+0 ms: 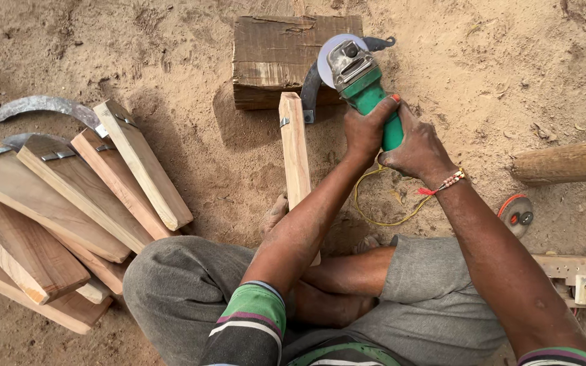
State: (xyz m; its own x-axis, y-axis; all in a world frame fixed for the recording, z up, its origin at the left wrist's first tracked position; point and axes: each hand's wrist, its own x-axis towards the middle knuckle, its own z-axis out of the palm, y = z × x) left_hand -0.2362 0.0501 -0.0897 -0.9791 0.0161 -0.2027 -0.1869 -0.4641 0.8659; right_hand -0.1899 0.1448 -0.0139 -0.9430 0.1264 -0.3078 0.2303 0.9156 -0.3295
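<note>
Both my hands grip a green angle grinder (364, 85). My left hand (367, 129) wraps the body from the left, my right hand (418, 146) holds it from the right. The grinder's round disc (328, 54) rests against a curved dark sickle blade (311, 91). That blade is fixed to a long wooden handle (295, 149) that runs toward me and lies under my foot (272, 213). The blade end rests on a wooden block (272, 54) on the sand.
A pile of similar wooden-handled sickles (69, 196) lies at the left. A log (568, 161) is at the right, a spare grinding disc (517, 213) below it, and a wooden socket board (581, 278) at lower right. A yellow cord (374, 217) trails on the sand.
</note>
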